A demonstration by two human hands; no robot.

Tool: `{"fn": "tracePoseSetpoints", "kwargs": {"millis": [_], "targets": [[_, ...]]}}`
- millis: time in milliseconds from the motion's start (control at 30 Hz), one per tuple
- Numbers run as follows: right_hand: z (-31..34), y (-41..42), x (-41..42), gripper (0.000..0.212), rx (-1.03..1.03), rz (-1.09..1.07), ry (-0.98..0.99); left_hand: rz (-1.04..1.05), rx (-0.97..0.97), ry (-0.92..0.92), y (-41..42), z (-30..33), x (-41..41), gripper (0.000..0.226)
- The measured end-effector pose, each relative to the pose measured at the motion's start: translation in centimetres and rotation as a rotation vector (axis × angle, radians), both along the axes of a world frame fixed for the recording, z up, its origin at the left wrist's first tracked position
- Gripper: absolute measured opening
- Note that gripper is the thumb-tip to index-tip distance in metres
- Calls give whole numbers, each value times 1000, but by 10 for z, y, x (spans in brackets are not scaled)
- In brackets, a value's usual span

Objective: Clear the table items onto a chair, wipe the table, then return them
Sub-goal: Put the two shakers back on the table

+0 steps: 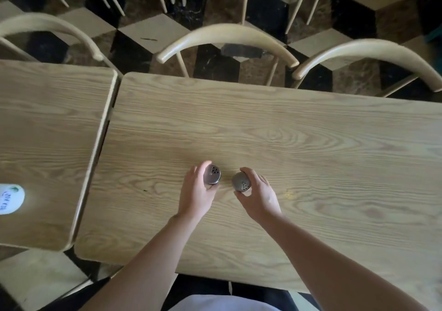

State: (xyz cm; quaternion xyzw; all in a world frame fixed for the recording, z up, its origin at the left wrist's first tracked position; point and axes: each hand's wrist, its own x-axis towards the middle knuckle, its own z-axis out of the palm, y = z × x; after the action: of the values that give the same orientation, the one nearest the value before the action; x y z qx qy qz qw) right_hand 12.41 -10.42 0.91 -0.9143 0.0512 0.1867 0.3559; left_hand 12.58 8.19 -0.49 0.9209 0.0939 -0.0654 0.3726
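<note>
Two small shakers with round metal tops, near the middle of the counter (pixel 287 131), a little toward its near edge. Left shaker (pixel 212 174) with holes in the top, tilted slightly, wrapped on its left side by the left hand (pixel 197 191): fingers curled narrow around the body, thumb low by the base. Right shaker (pixel 241 182) just beside it, a small gap between the two, holes likewise showing, gripped by the right hand (pixel 259 196) with fingers over the far side and thumb beneath the near side. Cannot tell whether either shaker's base touches the wood or sits just above it. Both forearms bare, reaching in from the bottom edge, over the near rim of the counter.

Pale wood grain across the counter, rounded corners. A second counter (pixel 55 131) of the same wood just to the left, a narrow gap between the two. On that one, near the left edge of the view, a white round-topped thing with green and blue marking (pixel 10 198), blurred, not readable.

Beyond the far edge, three chairs with curved pale backrests: one at the left (pixel 47 23), one at the centre (pixel 227 35), one at the right (pixel 370 50). Under and behind them, a floor (pixel 143 30) of black, brown and cream tiles in a cube pattern, with more thin chair legs farther back.
</note>
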Motion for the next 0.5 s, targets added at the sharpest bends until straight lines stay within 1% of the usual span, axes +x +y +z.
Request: {"fn": "tracePoseSetpoints", "kwargs": {"millis": [233,333,433,500], "targets": [[-6,16,7,60,5,-40,-11,-4,25,-10,11,-12,-6,60],[-7,17,7,61,-22,-34,-16,-2,25,-7,10,-16,-7,59],[-9,16,3,74,-38,-20,1,-7,20,10,10,-13,-7,63],[-9,13,-2,85,-25,-48,52,-7,4,61,11,-10,-9,74]]}}
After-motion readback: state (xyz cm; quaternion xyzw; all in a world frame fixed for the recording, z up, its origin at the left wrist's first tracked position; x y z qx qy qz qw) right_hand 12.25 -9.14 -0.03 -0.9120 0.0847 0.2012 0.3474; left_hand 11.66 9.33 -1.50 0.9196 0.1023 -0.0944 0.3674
